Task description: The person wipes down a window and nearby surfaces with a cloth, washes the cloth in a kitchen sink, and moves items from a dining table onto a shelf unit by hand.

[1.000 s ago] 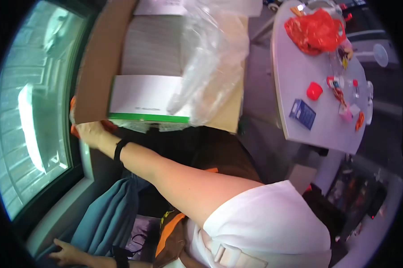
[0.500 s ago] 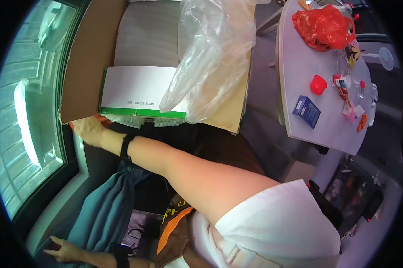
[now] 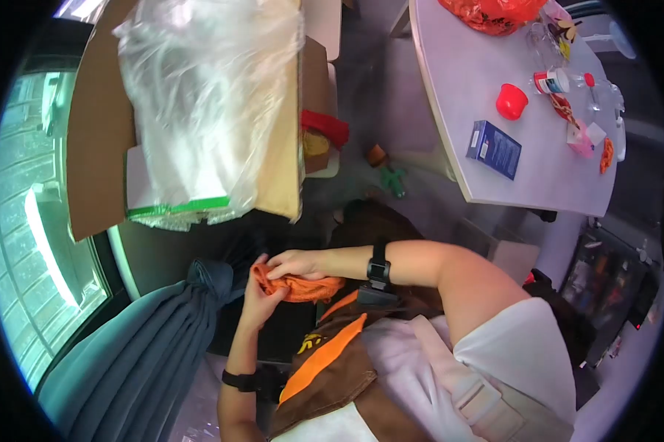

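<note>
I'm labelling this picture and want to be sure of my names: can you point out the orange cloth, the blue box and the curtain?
Orange cloth (image 3: 302, 288): head view, bunched middle.
Blue box (image 3: 500, 152): head view, broad face.
Curtain (image 3: 137, 353): head view, folds.

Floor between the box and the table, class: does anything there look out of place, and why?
Yes: a green object seems to lie on the floor beside a brownish-orange one, below the table, as if dropped.
</note>
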A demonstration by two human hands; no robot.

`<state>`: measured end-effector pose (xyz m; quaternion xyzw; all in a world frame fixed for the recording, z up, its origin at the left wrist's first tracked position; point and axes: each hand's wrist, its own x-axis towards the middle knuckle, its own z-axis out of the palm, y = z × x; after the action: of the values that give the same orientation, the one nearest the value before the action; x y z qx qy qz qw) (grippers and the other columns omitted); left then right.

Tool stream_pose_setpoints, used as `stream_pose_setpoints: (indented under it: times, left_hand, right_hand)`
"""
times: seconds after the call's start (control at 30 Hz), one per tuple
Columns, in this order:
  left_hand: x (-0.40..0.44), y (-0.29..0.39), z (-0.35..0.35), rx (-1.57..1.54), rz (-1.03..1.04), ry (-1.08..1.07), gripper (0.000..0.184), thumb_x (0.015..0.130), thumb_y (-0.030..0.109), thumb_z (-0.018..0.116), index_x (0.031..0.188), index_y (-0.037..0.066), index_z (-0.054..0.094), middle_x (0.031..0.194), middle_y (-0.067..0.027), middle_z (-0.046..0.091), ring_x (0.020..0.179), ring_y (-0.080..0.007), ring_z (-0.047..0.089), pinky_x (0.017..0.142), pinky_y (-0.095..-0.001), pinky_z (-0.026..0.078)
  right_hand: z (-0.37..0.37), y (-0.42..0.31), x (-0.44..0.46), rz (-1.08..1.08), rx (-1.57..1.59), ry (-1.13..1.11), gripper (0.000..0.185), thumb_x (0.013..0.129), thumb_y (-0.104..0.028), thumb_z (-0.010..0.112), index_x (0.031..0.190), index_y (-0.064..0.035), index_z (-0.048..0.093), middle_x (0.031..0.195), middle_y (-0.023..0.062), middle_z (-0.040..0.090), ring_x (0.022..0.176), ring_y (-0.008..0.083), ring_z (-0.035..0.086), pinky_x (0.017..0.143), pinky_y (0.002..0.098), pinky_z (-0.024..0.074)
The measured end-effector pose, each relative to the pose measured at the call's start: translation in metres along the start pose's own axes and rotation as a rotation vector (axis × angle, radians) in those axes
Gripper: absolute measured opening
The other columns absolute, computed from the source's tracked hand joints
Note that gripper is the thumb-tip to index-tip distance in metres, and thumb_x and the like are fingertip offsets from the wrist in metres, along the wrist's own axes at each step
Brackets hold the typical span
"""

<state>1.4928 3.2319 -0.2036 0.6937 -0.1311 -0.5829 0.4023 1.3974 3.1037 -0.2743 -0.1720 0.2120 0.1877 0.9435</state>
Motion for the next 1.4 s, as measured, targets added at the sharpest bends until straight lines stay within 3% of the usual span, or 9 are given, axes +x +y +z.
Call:
stream_pose_setpoints:
  times: [0.13,0.27,0.37,0.43,0.7,1.03,1.2,1.23,1.4]
  left_hand:
    - [0.055,-0.035,0.041,0.049,-0.383,-0.042,0.055,0.074,-0.005,0.056,0.127,0.003,0.044,0.098,-0.0037,0.058,0.07,-0.0074,0.055,0.055,-0.0202,0.045]
    - [0.125,-0.155,0.086,0.023,-0.303,-0.141,0.033,0.073,-0.002,0.056,0.107,0.001,0.057,0.096,-0.0046,0.063,0.083,-0.0146,0.062,0.071,-0.028,0.052]
    - [0.16,-0.206,0.12,0.34,-0.203,-0.295,0.038,0.073,0.002,0.06,0.111,0.003,0.056,0.1,-0.0111,0.064,0.092,-0.0226,0.064,0.08,-0.034,0.051]
    - [0.168,-0.221,0.138,0.527,-0.152,-0.32,0.037,0.074,0.001,0.06,0.111,0.003,0.056,0.101,-0.0139,0.064,0.094,-0.0254,0.064,0.082,-0.0348,0.05]
    - [0.163,-0.262,0.164,0.478,-0.122,-0.214,0.042,0.071,0.007,0.062,0.112,0.001,0.055,0.099,-0.0193,0.062,0.096,-0.0343,0.061,0.081,-0.0366,0.049]
    - [0.151,-0.304,0.151,0.136,0.031,-0.185,0.031,0.075,0.011,0.063,0.102,-0.003,0.059,0.098,-0.0128,0.063,0.09,-0.0229,0.062,0.081,-0.0342,0.048]
    - [0.143,-0.313,0.163,-0.344,-0.131,0.238,0.031,0.084,0.02,0.054,0.107,0.001,0.063,0.087,-0.0144,0.058,0.076,-0.027,0.058,0.086,-0.0563,0.043]
    - [0.165,-0.309,0.139,0.063,0.101,-0.172,0.032,0.074,0.01,0.064,0.102,-0.003,0.059,0.098,-0.0132,0.063,0.09,-0.0223,0.062,0.081,-0.033,0.048]
    - [0.166,-0.297,0.155,0.059,0.012,-0.14,0.034,0.072,0.011,0.064,0.103,-0.001,0.06,0.098,-0.0138,0.065,0.088,-0.0246,0.064,0.079,-0.0324,0.049]
  right_hand:
    - [-0.127,0.017,-0.017,0.058,-0.084,0.001,0.03,0.089,-0.018,0.059,0.109,0.0044,0.061,0.104,0.0119,0.064,0.092,0.0182,0.061,0.082,0.0321,0.0478]
    - [-0.275,0.055,-0.07,-0.054,0.017,0.252,0.034,0.088,-0.028,0.059,0.107,-0.0003,0.062,0.103,0.0117,0.065,0.096,0.0215,0.062,0.083,0.0327,0.0494]
    - [-0.44,0.142,-0.079,-0.175,0.24,0.95,0.034,0.086,-0.027,0.059,0.108,-0.002,0.059,0.093,0.0132,0.067,0.08,0.0239,0.065,0.075,0.0352,0.0527]
    - [-0.541,0.18,-0.087,0.037,-0.394,1.385,0.027,0.076,-0.021,0.062,0.087,0.003,0.065,0.086,0.0209,0.066,0.078,0.0332,0.066,0.068,0.0406,0.0512]
    - [-0.67,0.142,-0.052,0.202,-1.11,1.378,0.035,0.069,-0.021,0.07,0.097,-0.0013,0.063,0.095,0.0201,0.065,0.083,0.0368,0.063,0.074,0.0426,0.0503]
    - [-0.737,0.176,0.024,0.25,-1.3,1.429,0.059,0.068,-0.023,0.073,0.119,-0.0042,0.051,0.113,0.0214,0.058,0.106,0.0341,0.056,0.089,0.0408,0.0463]
    - [-0.765,0.211,0.064,0.385,-1.314,1.693,0.057,0.073,-0.033,0.067,0.12,-0.0067,0.05,0.099,0.0141,0.066,0.097,0.032,0.061,0.082,0.0422,0.0467]
    - [-0.757,0.215,0.064,0.394,-1.303,1.689,0.057,0.073,-0.033,0.067,0.12,-0.0067,0.05,0.099,0.0141,0.066,0.097,0.032,0.061,0.082,0.0422,0.0467]
    - [-0.581,0.076,0.009,0.144,-0.87,1.527,0.046,0.076,-0.031,0.063,0.112,-0.0035,0.054,0.09,0.0178,0.065,0.089,0.0367,0.062,0.081,0.0435,0.0468]
